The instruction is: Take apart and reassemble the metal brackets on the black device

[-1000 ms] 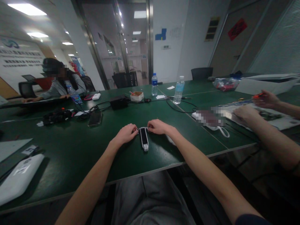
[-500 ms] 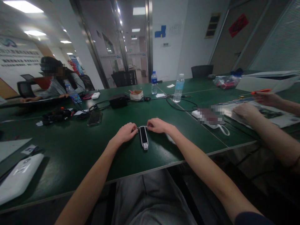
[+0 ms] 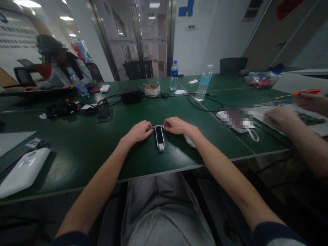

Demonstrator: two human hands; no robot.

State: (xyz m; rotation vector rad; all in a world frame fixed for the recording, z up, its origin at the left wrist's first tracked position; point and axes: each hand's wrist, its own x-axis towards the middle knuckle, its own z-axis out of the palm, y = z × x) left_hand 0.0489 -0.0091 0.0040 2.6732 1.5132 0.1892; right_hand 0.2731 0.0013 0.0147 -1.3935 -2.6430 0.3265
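A slim black and silver device (image 3: 159,137) lies lengthwise on the green table (image 3: 77,150) in front of me. My left hand (image 3: 139,131) rests on the table at its left side, fingers curled and pinching something small at the device's far end. My right hand (image 3: 176,125) mirrors it on the right side, fingers also curled and pinched at that far end. What the fingertips grip is too small to make out.
A person's arms (image 3: 289,123) work at my right with a red tool (image 3: 307,91). Two water bottles (image 3: 204,83), a small box (image 3: 152,89), a black adapter (image 3: 131,96) with cables and a white case (image 3: 23,171) lie around. Another person (image 3: 55,73) sits far left.
My head has tipped downward, so everything sits higher in the picture. Both hands stay pinched at the device's far end. The neighbour's hand with the red tool has lifted slightly.
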